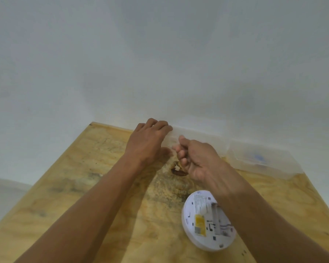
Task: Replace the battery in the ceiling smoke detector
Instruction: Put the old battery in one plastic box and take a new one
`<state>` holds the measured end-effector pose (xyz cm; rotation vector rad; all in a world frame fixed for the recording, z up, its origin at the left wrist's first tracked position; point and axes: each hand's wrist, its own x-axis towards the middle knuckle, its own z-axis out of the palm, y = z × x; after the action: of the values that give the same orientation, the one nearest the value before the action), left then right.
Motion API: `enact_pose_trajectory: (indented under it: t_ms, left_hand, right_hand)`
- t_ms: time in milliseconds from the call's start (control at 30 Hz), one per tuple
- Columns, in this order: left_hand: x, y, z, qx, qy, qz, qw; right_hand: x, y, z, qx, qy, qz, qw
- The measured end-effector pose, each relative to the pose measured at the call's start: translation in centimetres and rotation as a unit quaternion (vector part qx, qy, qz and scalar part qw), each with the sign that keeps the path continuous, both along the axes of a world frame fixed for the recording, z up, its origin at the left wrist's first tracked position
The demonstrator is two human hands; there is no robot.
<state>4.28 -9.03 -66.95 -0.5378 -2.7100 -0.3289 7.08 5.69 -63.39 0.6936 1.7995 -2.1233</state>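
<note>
Stained plywood tabletop [84, 196] against a plain white wall [160, 54].
My left hand [150, 141] curls on a clear plastic box [176, 138]; my right hand's [196, 160] fingers are curled, contents unclear; round white smoke detector [207, 221] lies face-down near me; another clear lidded tub [262, 160] right.

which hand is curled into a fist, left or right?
The right hand, fingers curled beside the clear plastic container; the left hand lies flatter, fingers extended toward the wall.

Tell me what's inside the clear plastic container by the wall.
The clear container shows only a blurry blue patch through its lid; what that is cannot be told. It sits apart from both hands, right of the right hand. The rest of its contents is too hazy to identify.
</note>
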Motion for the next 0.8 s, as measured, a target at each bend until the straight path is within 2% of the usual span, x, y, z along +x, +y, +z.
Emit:
enact_pose_trajectory:
  t_ms: [133,200,267,333,433,500,567,800]
  left_hand:
    - [0.0,0.3,0.1,-0.011,0.016,0.012,1.0]
    - [0.2,0.4,-0.1,-0.007,0.018,0.014,1.0]
    - [0.4,0.6,-0.2,0.002,0.023,0.016,1.0]
    - [0.4,0.8,-0.3,-0.001,0.028,0.025,0.999]
    - [0.3,0.9,-0.3,-0.006,0.037,0.04,0.998]
    - [0.3,0.9,-0.2,-0.013,0.043,0.044,0.998]
    - [0.3,0.9,-0.1,-0.015,0.033,0.043,0.998]
    - [0.4,0.9,-0.1,-0.011,0.025,0.05,0.998]
  right_hand:
    - [-1.4,1.2,2.2,0.064,0.047,0.057,0.995]
    - [-2.0,2.1,3.3,0.145,0.077,0.115,0.98]
    - [-2.6,3.3,4.2,0.249,0.119,0.167,0.946]
    - [-3.2,4.1,4.8,0.356,0.161,0.224,0.893]
    - [-3.7,4.5,4.3,0.51,0.214,0.322,0.768]
    - [-3.8,4.3,3.1,0.578,0.232,0.381,0.683]
    - [-3.7,4.4,1.5,0.609,0.246,0.403,0.637]
    - [-2.6,5.3,-1.6,0.634,0.317,0.354,0.611]
